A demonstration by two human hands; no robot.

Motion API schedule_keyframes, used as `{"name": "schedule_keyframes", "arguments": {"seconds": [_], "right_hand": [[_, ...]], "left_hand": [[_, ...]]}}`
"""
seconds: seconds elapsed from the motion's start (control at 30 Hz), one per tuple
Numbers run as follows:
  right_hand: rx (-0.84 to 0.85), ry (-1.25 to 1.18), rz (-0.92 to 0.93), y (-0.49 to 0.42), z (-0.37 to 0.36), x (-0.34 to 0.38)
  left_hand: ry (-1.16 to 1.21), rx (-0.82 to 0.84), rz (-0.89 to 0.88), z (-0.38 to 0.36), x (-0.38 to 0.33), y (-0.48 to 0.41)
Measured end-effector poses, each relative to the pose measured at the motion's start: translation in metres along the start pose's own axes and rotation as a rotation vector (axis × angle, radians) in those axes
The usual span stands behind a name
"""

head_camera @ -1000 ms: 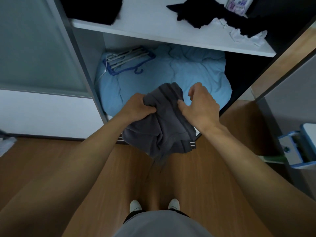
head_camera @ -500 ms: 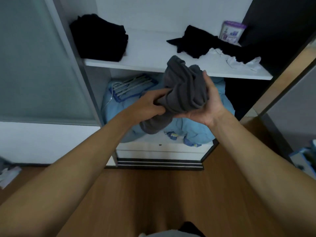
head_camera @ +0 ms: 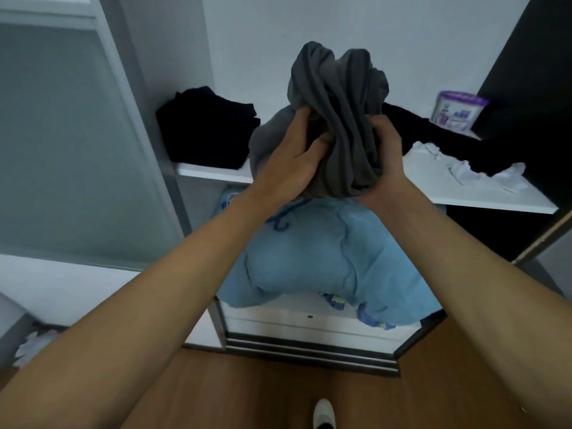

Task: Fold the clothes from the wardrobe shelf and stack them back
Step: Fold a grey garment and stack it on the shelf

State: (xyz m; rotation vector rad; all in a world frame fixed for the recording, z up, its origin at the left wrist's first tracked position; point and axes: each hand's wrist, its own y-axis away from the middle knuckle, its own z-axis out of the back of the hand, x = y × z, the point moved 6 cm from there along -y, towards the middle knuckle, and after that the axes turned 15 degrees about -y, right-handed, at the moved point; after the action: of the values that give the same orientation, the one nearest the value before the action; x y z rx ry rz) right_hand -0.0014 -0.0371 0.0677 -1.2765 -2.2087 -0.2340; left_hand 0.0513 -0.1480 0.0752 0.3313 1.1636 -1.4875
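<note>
The person is standing in front of the open wardrobe and holding a grey garment [head_camera: 337,97] up in the air with both hands. The left hand [head_camera: 291,162] is gripping it from the near side, with the fingers curled into the cloth. The right hand [head_camera: 383,162] is cupping the bundle from below and from the right, closed around the fabric; most of its fingers are hidden behind the cloth. The garment is bunched into a loose roll rather than a flat fold, and it is hanging in front of the shelf [head_camera: 483,202], not resting on it.

On the shelf, a black folded pile [head_camera: 207,128] is sitting at the left end. A loose black garment [head_camera: 433,131] and a crumpled white cloth [head_camera: 483,168] are lying at the right end, near a tub with a purple lid [head_camera: 458,114]. A blue duvet [head_camera: 325,258] is filling the space below.

The step in hand is probably the putting back of the grey piece. The next move calls for reaching forward over the shelf edge, setting the bundle down on the bare stretch between the two black items or on the folded pile, and keeping it from springing open as the fingers let go. The loose black and white pieces are looking unfolded, so much of the task is likely left.
</note>
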Motion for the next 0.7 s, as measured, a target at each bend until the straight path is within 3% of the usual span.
{"name": "schedule_keyframes", "arguments": {"seconds": [0.1, 0.2, 0.3, 0.37, 0.43, 0.47, 0.53, 0.6, 0.67, 0.7], "right_hand": [[0.049, -0.102, -0.034, -0.046, 0.007, 0.003], [-0.017, -0.172, -0.132, -0.102, 0.028, 0.001], [-0.117, -0.092, -0.273, -0.155, 0.059, -0.002], [-0.232, 0.22, -0.37, -0.177, 0.092, 0.001], [-0.352, 0.686, -0.34, -0.192, 0.133, 0.018], [-0.391, 0.783, -0.293, -0.198, 0.146, 0.026], [-0.387, 0.821, -0.22, -0.21, 0.157, 0.032], [-0.293, 0.922, -0.209, -0.225, 0.151, 0.028], [-0.189, 1.049, -0.212, -0.237, 0.141, 0.015], [-0.155, 1.122, -0.213, -0.241, 0.138, 0.007]], "left_hand": [[-0.19, -0.084, -0.023, 0.003, 0.001, -0.034], [-0.517, -0.175, -0.044, 0.003, 0.012, -0.074], [-0.835, -0.113, -0.025, -0.012, 0.042, -0.115], [-0.968, 0.079, 0.091, -0.029, 0.084, -0.13], [-0.967, 0.295, 0.25, -0.044, 0.129, -0.13], [-0.945, 0.352, 0.299, -0.048, 0.146, -0.128], [-0.93, 0.268, 0.29, -0.046, 0.163, -0.13], [-0.984, 0.01, 0.305, -0.027, 0.169, -0.138], [-1.062, -0.176, 0.472, -0.004, 0.179, -0.143], [-1.067, -0.192, 0.57, 0.002, 0.185, -0.142]]}}
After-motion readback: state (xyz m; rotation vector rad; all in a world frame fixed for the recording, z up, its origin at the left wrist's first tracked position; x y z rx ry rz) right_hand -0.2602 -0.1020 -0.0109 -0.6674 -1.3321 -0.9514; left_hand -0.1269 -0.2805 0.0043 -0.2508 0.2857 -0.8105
